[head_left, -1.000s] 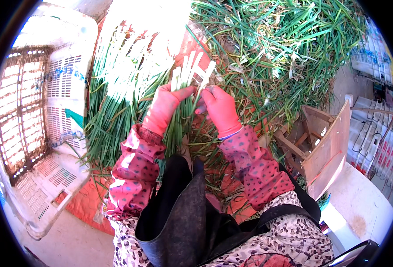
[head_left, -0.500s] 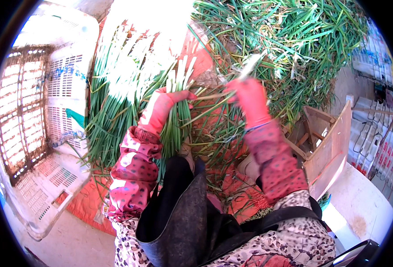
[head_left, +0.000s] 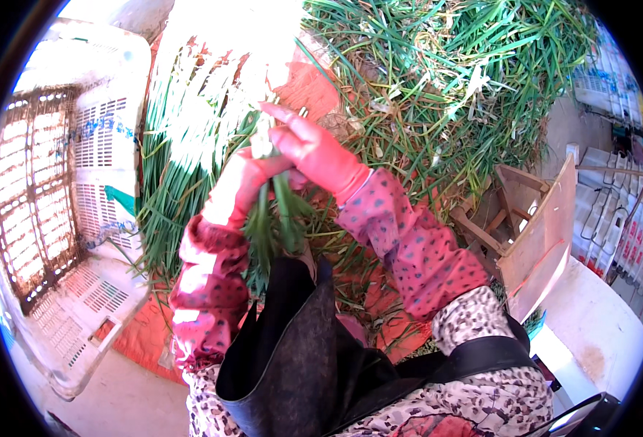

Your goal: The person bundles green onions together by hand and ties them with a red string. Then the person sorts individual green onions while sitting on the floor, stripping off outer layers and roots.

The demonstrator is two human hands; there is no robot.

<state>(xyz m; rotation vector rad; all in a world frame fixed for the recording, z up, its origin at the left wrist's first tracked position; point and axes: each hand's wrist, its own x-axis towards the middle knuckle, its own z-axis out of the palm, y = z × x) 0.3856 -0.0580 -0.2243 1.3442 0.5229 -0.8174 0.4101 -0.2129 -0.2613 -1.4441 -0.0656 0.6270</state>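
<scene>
The coral-pink-gloved left hand (head_left: 228,191) was curled, its fingers (head_left: 269,166) bent rightward; its left forearm (head_left: 218,273), in a dark-dotted pink fabric sleeve, ran up steeply. The matching gloved right hand (head_left: 315,154) crossed just above, fingers outstretched leftward, its dotted-sleeved right forearm (head_left: 412,244) slanting inward.

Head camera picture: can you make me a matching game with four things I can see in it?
Things:
1. Bunch of green stalks
2. Sleeves
3. Slotted crate
4. Loose pile of green leaves

Clues:
A. White, at the far left
B. Spread out at the upper right
C. Gripped by the left hand
D. Pink with dark spots

Right pairs: 1-C, 2-D, 3-A, 4-B.
</scene>
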